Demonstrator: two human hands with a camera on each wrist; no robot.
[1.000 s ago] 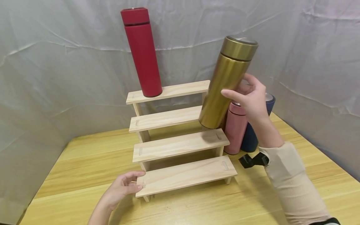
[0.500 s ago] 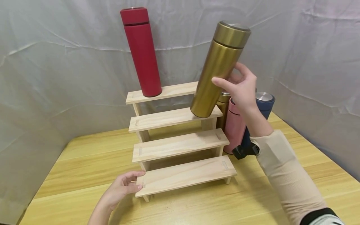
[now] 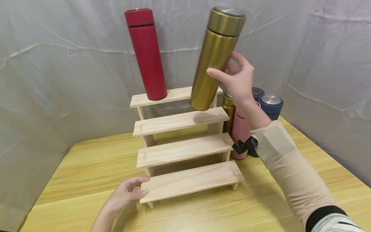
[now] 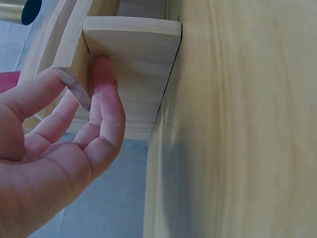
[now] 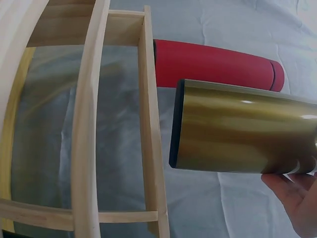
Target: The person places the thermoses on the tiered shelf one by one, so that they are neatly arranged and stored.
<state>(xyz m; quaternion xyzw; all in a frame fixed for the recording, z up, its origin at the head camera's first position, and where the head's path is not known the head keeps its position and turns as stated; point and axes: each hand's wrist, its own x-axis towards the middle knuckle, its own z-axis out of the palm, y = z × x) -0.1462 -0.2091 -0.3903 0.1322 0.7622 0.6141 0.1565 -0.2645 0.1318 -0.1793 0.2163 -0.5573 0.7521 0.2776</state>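
Note:
A gold thermos flask [image 3: 214,61] is held tilted in the air by my right hand [image 3: 239,79], thumb on its near side. Its base hangs in front of the top shelf's right part in the head view. In the right wrist view the gold flask [image 5: 237,129] is beside the rack's top board, apart from it. My left hand [image 3: 124,196] pinches the left end of the lowest board of a stepped wooden rack [image 3: 185,148]; the left wrist view shows fingers [image 4: 111,109] under that board. A red thermos flask [image 3: 147,58] stands on the top shelf's left end.
Right of the rack stand another gold flask [image 3: 229,112], a pink flask [image 3: 240,135] and blue flasks [image 3: 271,104], partly behind my right arm. Everything rests on a wooden table [image 3: 87,174], with grey cloth [image 3: 72,64] hanging behind and at the sides.
My right hand has raised the gold flask and carried it leftward, from near the second and third shelves up to the top shelf's height. The left hand keeps its hold on the lowest board.

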